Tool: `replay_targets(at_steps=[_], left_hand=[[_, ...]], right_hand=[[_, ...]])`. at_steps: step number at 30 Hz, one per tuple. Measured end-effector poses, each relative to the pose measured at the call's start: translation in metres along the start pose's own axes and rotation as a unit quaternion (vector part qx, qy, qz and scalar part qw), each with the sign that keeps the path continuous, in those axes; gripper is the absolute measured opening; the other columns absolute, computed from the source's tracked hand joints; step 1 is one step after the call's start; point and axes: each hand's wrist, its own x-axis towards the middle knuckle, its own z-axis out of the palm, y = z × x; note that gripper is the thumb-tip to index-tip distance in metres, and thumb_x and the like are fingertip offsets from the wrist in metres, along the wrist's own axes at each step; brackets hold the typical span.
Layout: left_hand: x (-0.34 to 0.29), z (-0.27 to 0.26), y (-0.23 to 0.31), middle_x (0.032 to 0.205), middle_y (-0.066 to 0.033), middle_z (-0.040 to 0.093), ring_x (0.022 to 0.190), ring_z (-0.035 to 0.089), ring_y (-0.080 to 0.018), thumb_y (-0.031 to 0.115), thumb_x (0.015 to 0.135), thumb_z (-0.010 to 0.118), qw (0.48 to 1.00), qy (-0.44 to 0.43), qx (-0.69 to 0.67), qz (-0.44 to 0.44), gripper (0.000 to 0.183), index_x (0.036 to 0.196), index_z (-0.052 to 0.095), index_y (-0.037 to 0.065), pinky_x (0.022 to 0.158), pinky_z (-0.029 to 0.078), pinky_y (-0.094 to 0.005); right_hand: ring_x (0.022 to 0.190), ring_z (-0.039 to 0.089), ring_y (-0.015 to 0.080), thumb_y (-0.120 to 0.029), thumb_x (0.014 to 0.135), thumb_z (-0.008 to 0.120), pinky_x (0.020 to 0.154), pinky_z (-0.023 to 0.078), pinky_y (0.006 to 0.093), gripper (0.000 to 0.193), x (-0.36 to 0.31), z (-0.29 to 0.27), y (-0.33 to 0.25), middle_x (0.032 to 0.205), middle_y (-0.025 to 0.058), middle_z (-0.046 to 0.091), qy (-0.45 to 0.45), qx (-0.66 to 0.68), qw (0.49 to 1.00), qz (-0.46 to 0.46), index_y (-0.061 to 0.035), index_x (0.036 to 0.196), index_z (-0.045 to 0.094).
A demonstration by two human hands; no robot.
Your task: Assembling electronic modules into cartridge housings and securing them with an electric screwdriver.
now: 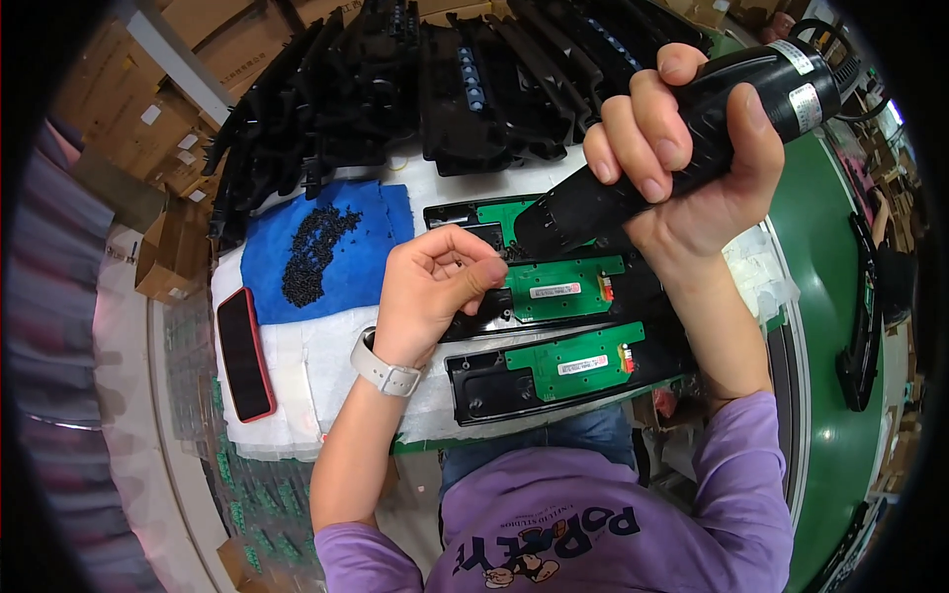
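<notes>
My right hand (682, 148) is wrapped around a black electric screwdriver (603, 198), its nose slanting down to the left over the farthest green circuit board (504, 214). Close to that nose, my left hand (435, 282) is closed with thumb and forefinger pinched together; what they hold is too small to make out. Beneath both hands, the middle green circuit board (559, 289) sits in a black plastic housing. A third green circuit board (573, 364) lies in the nearest black housing (479, 385). On a blue cloth (381, 237) left of my hand is a pile of small black screws (314, 259).
A phone with a red case (245, 354) lies at the left edge of the white-covered table. Several black plastic parts (474, 89) are stacked along the back. On the right runs a green surface (835, 296) with a long black part (862, 316). Cardboard boxes (129, 109) stand far left.
</notes>
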Motion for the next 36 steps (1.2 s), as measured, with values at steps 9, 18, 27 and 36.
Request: replay_targets(at_steps=[9, 18, 27, 36], left_hand=[[-0.002, 0.006, -0.001, 0.068, -0.0091, 0.063, 0.042, 0.043, -0.0046, 0.007, 0.082, 0.061, 0.998, 0.003, -0.043, -0.039, 0.009, 0.084, 0.061, -0.002, 0.039, 0.033, -0.0158], [0.001, 0.003, -0.002, 0.108, -0.0195, 0.057, 0.094, 0.058, -0.0209, 0.006, 0.089, 0.04, 0.989, 0.104, -0.104, 0.033, 0.016, 0.1, 0.049, -0.002, 0.08, 0.046, -0.026], [0.004, 0.008, 0.001, 0.114, -0.0269, 0.051, 0.109, 0.054, -0.0287, 0.008, 0.094, 0.033, 0.987, 0.105, -0.123, 0.017, 0.018, 0.103, 0.043, -0.004, 0.086, 0.048, -0.0276], [0.005, 0.002, -0.003, 0.047, 0.0045, 0.03, 0.038, 0.022, -0.0036, 0.023, 0.095, 0.035, 0.994, 0.09, -0.058, -0.013, 0.023, 0.09, 0.048, 0.005, 0.033, 0.016, -0.0187]], right_hand=[[0.048, 0.039, 0.0093, -0.037, 0.087, 0.043, 0.057, 0.038, 0.0284, 0.035, -0.007, -0.003, 0.0, 0.06, -0.0018, 0.043, 0.094, 0.013, 0.995, -0.008, -0.0047, 0.099, 0.05], [0.039, 0.038, 0.008, -0.026, 0.085, 0.046, 0.045, 0.037, 0.0247, 0.025, -0.011, -0.021, -0.021, 0.053, -0.0007, 0.041, 0.088, -0.272, 0.95, 0.129, -0.0014, 0.091, 0.046], [0.038, 0.038, 0.0087, -0.022, 0.082, 0.048, 0.042, 0.036, 0.0245, 0.023, -0.012, -0.027, -0.012, 0.052, 0.001, 0.041, 0.107, -0.286, 0.946, 0.113, -0.0003, 0.089, 0.045], [0.038, 0.045, 0.01, -0.013, 0.074, 0.062, 0.037, 0.033, 0.0233, 0.016, -0.008, -0.03, -0.001, 0.051, 0.0035, 0.05, 0.081, -0.223, 0.96, 0.149, -0.0005, 0.068, 0.054]])
